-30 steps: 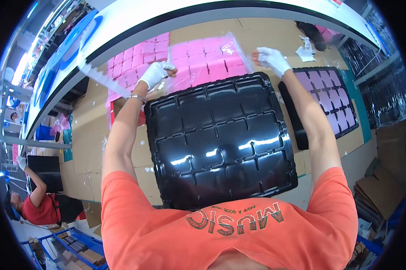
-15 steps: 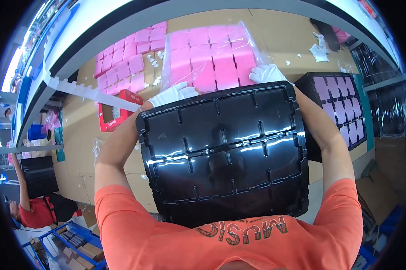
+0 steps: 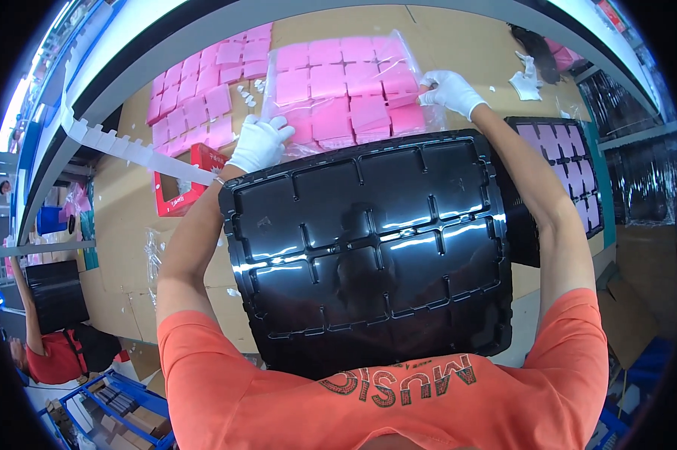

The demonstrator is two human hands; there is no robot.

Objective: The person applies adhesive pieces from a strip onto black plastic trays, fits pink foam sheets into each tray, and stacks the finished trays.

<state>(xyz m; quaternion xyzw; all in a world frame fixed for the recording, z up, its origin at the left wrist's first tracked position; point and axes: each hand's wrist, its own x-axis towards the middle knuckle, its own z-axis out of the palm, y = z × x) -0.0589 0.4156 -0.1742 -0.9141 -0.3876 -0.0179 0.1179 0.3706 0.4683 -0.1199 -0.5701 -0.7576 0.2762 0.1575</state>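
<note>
A large black plastic tray [image 3: 338, 289] with moulded slots leans between my arms, close to my body. Beyond its far edge lies a stack of pink foam pads [image 3: 331, 82], partly wrapped in a clear plastic bag [image 3: 404, 46]. Both my hands wear white gloves. My left hand [image 3: 260, 144] is at the stack's near left corner, its fingers curled beside the bag; what they hold is hidden. At the right edge, my right hand [image 3: 452, 93] pinches the rim of an upper pink foam pad [image 3: 400, 85].
Loose pink pads [image 3: 192, 90] lie at the far left, near a red box [image 3: 175, 193]. A white notched strip [image 3: 128, 154] hangs across the left. On the right stands a black tray filled with pink pads [image 3: 567, 161]; a white glove [image 3: 528, 79] lies beyond. Another person [image 3: 61, 352] works at far left.
My right hand has moved away from the tray's far edge to the pad stack's right side and closed there. My left hand has shifted left and curled its fingers. A near pink pad has shifted.
</note>
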